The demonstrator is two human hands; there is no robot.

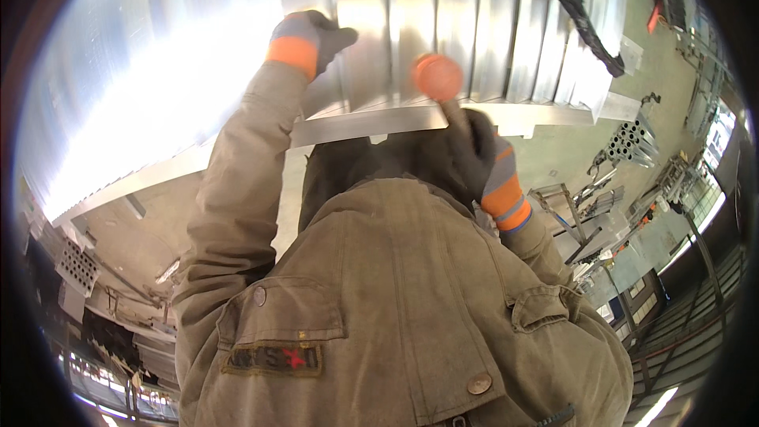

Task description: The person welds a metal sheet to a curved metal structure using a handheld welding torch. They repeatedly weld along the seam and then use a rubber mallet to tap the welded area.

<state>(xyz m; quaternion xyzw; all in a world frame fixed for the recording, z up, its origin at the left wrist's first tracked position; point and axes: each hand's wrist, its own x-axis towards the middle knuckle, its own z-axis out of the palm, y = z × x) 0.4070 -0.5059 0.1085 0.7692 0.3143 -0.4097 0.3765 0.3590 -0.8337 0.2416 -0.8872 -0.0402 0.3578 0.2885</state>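
My right hand (pixel 477 160), in a dark work glove with a grey and orange cuff, is closed around the handle of a mallet (pixel 439 77). The mallet's round orange head, slightly blurred, is over the near edge of a row of shiny ribbed metal panels (pixel 411 24). Farther left, my left hand (pixel 315 38), in a matching glove, lies on the panels with its fingers curled. Whether it pinches a rib or something small is hidden. A flat metal bar (pixel 371 122) runs along the panels' near edge, just in front of my body.
A dark cable or strap bundle (pixel 581 20) lies across the panels' right side. Stacked tubes (pixel 632 142) and metal frames (pixel 565 209) stand on the floor at right. At lower left is a perforated block or tube bundle (pixel 77 266) among other metal stock.
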